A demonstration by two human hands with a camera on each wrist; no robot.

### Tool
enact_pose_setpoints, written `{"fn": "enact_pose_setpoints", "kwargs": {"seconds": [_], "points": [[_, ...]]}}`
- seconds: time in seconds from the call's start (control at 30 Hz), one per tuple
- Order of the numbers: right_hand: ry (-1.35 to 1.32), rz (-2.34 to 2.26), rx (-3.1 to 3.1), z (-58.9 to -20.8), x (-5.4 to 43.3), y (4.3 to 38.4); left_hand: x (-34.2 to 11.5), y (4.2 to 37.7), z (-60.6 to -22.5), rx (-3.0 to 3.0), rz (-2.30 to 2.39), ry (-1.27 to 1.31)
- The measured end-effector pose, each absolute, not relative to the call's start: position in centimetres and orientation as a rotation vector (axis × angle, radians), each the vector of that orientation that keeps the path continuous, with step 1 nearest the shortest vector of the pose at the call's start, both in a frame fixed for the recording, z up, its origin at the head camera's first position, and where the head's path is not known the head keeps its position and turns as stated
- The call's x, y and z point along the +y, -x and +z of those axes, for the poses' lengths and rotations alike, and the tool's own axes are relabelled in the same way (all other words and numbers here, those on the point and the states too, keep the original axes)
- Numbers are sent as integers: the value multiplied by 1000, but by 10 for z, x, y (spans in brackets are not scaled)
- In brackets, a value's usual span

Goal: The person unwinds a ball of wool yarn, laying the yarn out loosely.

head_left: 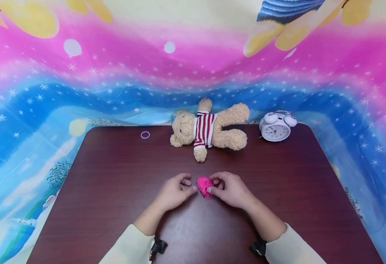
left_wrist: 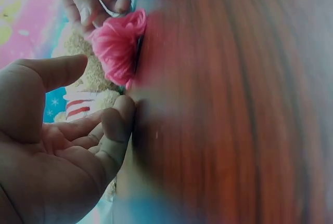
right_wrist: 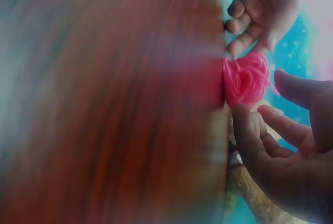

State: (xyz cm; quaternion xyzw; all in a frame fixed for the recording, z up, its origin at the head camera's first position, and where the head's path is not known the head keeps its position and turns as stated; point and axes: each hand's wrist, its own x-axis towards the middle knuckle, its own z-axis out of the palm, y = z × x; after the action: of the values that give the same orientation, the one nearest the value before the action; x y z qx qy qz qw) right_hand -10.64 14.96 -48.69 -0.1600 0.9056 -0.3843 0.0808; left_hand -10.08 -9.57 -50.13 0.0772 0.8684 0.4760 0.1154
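Observation:
A small bundle of bright pink yarn [head_left: 204, 187] sits on the dark wooden table between the two hands. In the right wrist view the yarn [right_wrist: 245, 80] shows wound strands and a loose end. The left hand [head_left: 175, 191] is just left of it, fingers loosely bent and thumb apart from them; the left wrist view shows nothing held in that left hand [left_wrist: 67, 146]. Close at the yarn's right side is the right hand [head_left: 232, 190], its thumb overlapping the yarn's edge. Seen from the right wrist, this hand [right_wrist: 296, 151] has thumb and fingers spread, fingertips close to the yarn.
Behind the hands a teddy bear [head_left: 206, 128] in a striped shirt lies on its back. A purple ring [head_left: 145, 135] lies to its left, and a white alarm clock [head_left: 275, 126] stands at the back right. A patterned cloth [head_left: 114, 80] hangs behind the table [head_left: 114, 165].

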Motion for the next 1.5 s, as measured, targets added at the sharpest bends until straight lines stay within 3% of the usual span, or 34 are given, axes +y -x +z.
{"fn": "enact_pose_setpoints", "kwargs": {"seconds": [0.77, 1.5], "points": [[429, -1303, 2527, -489, 143, 113, -77, 100, -508, 2223, 1708, -196], [500, -1265, 2624, -476, 135, 103, -75, 101, -508, 1673, 2018, -13]]}}
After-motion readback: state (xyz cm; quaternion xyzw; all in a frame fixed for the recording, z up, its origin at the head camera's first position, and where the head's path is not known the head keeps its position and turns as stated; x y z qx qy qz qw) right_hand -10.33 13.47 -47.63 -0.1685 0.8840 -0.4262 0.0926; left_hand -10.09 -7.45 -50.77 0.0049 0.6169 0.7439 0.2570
